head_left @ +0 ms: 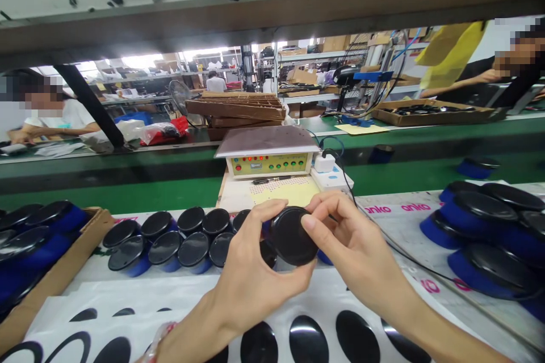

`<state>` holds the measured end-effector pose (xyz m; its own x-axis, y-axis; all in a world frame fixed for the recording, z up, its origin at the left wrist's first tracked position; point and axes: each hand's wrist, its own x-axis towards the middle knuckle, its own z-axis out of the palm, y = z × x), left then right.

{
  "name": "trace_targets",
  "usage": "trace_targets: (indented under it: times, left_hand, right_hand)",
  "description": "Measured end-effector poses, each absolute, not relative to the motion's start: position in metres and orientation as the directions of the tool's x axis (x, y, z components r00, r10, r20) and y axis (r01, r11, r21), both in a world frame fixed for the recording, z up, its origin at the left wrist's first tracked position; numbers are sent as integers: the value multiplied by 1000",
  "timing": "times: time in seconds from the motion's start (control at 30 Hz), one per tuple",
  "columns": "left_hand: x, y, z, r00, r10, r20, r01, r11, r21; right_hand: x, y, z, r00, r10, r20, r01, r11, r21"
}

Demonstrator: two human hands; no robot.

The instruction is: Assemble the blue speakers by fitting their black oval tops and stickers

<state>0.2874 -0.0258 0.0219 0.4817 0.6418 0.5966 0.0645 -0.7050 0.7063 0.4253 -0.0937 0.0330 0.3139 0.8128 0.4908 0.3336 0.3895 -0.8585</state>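
In front of me, my left hand (pixel 251 272) is curled around the rim of a round part with a flat black face (pixel 293 238), holding that face tilted toward me. My right hand (pixel 353 238) is closed at the part's upper right edge, its thumb pressing on the black face and its fingers bent behind. Whether a thin sticker lies between those fingers cannot be made out. Below both hands spread white sheets (pixel 230 300) bearing black round stickers (pixel 309 339). Behind my left hand stand rows of blue parts with black tops (pixel 193 247).
A cardboard box (pixel 91 232) of blue parts sits at left, and more are piled at right (pixel 485 227). Ahead stands a control box (pixel 270 153) beside a power strip (pixel 334 176) with cables. Beyond runs a green conveyor (pixel 183 190). People sit across it; a beam hangs overhead.
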Motion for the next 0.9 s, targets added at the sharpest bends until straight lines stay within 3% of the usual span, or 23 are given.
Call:
trace_targets:
  times: [0.53, 0.63, 0.73, 0.8, 0.9]
  left_hand:
    - [282, -22, 22, 500, 580, 643, 94, -774, 626]
    - [282, -21, 25, 500, 588, 636, 108, -771, 628]
    - [281, -22, 28, 514, 564, 646, 109, -790, 603]
    - [279, -26, 27, 551, 485, 679, 80, -841, 536]
    - [276, -32, 29, 604, 389, 696, 50, -890, 454]
  right_hand:
    - [425, -92, 25, 348, 763, 545, 466, 364, -807]
    - [429, -91, 26, 356, 815, 458, 385, 318, -866]
    - [431, -92, 28, 219, 924, 314, 240, 261, -935]
    - [428, -93, 28, 116, 946, 301, 245, 267, -932]
    - [426, -92, 28, 153, 940, 305, 268, 257, -929]
